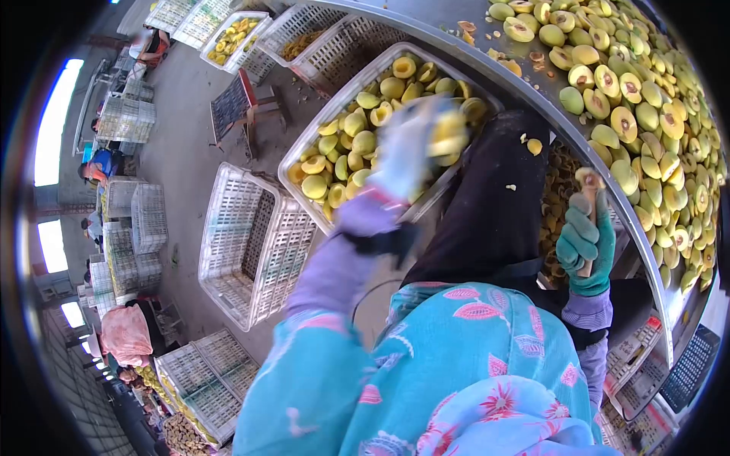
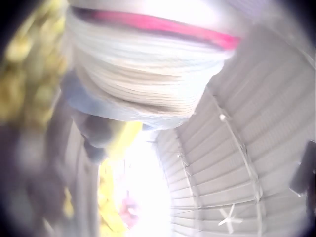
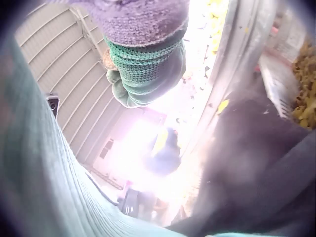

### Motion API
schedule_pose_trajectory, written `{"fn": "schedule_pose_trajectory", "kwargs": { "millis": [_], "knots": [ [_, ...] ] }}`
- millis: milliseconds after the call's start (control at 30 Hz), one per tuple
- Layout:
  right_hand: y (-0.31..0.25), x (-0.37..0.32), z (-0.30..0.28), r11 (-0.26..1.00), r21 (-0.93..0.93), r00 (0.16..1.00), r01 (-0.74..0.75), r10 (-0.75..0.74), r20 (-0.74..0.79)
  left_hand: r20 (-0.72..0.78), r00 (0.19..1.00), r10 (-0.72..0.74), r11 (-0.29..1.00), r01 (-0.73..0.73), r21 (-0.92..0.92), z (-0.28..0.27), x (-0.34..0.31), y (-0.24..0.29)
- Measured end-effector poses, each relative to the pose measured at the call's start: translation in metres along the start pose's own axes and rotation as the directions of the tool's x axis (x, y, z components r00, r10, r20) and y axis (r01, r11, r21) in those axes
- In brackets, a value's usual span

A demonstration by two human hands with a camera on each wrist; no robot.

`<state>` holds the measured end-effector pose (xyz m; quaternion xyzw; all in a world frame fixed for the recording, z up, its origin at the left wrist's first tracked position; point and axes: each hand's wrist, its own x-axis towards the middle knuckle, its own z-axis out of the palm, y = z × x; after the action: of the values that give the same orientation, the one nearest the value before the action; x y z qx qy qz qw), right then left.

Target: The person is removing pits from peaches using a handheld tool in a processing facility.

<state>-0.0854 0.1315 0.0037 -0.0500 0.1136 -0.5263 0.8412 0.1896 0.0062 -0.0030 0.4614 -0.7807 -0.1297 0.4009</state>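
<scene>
Blurred by motion, my left hand (image 1: 411,148) wears a whitish glove and is over a white crate (image 1: 300,194) heaped with halved yellow-green stone fruit (image 1: 353,121). Its fingers hold a yellow fruit half (image 1: 449,135), which also shows as a yellow patch (image 2: 124,139) beyond the glove in the left wrist view. My right hand (image 1: 584,242), in a green glove, grips a wooden-handled tool (image 1: 587,267) upright beside the metal table's edge. At the top of that tool is a brownish tip (image 1: 589,179). In the right wrist view the green glove (image 3: 143,74) has its fingers curled.
A metal table (image 1: 487,23) with a raised rim curves along the right, piled with fruit halves (image 1: 646,114). Brown pits (image 1: 559,178) lie below it, beside my dark-trousered leg (image 1: 490,205). An upright-walled white crate (image 1: 255,243), a small stool (image 1: 242,106) and stacked crates stand left; other people sit farther off.
</scene>
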Motion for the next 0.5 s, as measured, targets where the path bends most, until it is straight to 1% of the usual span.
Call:
{"fn": "schedule_pose_trajectory", "kwargs": {
  "millis": [33, 67, 100, 133, 167, 200, 233, 267, 300, 333, 367, 400, 433, 467, 500],
  "knots": [
    [-0.003, -0.005, -0.012, 1.0, -0.012, 0.996, 0.001, -0.002, -0.088, 0.156, 0.716, -0.68, 0.588, 0.661, -0.466, -0.032, -0.016, -0.011],
    [-0.004, -0.011, -0.026, 1.0, -0.019, 0.983, 0.007, -0.011, -0.184, 0.0, 0.711, -0.703, 0.708, 0.7, 0.086, -0.049, -0.045, -0.045],
    [-0.007, -0.017, -0.04, 0.991, -0.132, 0.942, -0.033, -0.013, -0.336, -0.153, 0.955, -0.253, 0.85, 0.295, 0.437, -0.053, -0.099, -0.094],
    [-0.004, -0.016, -0.033, 0.98, -0.198, 0.912, -0.026, -0.058, -0.406, -0.048, 0.928, -0.369, 0.693, 0.309, 0.651, -0.058, -0.138, -0.104],
    [0.001, -0.013, -0.021, 0.963, -0.268, 0.864, 0.005, -0.139, -0.484, 0.082, 0.888, -0.452, 0.687, 0.288, 0.667, -0.049, -0.187, -0.136],
    [0.002, -0.013, -0.015, 0.895, -0.433, 0.865, 0.105, -0.297, -0.404, 0.151, 0.808, -0.57, 0.694, 0.375, 0.615, -0.043, -0.23, -0.164],
    [-0.003, -0.01, -0.004, 0.773, -0.633, 0.732, 0.054, -0.462, -0.501, 0.369, 0.766, -0.526, 0.615, 0.043, 0.787, -0.044, -0.229, -0.174],
    [-0.009, -0.01, -0.003, 0.652, -0.755, 0.665, 0.068, -0.594, -0.453, 0.201, 0.702, -0.684, 0.595, 0.376, 0.711, -0.041, -0.208, -0.163],
    [-0.018, -0.015, -0.018, 0.756, -0.646, 0.658, 0.108, -0.541, -0.524, 0.235, 0.634, -0.737, 0.53, 0.326, 0.783, -0.045, -0.205, -0.17],
    [-0.021, -0.019, -0.017, 0.837, -0.536, 0.724, 0.11, -0.437, -0.534, 0.376, 0.444, -0.813, 0.525, 0.279, 0.804, -0.054, -0.161, -0.149],
    [-0.023, -0.022, -0.015, 0.882, -0.456, 0.721, 0.118, -0.392, -0.571, 0.366, 0.672, -0.643, 0.502, 0.009, 0.865, -0.045, -0.156, -0.19],
    [-0.018, -0.025, -0.015, 0.928, -0.356, 0.723, 0.114, -0.323, -0.61, 0.327, 0.846, -0.422, 0.325, -0.196, 0.925, -0.036, -0.152, -0.229],
    [-0.017, -0.027, -0.017, 0.931, -0.323, 0.739, 0.17, -0.337, -0.583, 0.373, 0.917, -0.141, 0.583, -0.227, 0.78, -0.027, -0.066, -0.153],
    [-0.019, -0.026, -0.02, 0.933, -0.285, 0.754, 0.218, -0.347, -0.558, 0.193, 0.95, -0.244, 0.866, 0.124, 0.485, 0.0, 0.012, -0.059],
    [-0.019, -0.025, -0.023, 0.925, -0.314, 0.743, 0.211, -0.361, -0.563, 0.257, 0.921, -0.293, 0.94, 0.228, 0.255, 0.023, 0.065, 0.013]
  ]
}}
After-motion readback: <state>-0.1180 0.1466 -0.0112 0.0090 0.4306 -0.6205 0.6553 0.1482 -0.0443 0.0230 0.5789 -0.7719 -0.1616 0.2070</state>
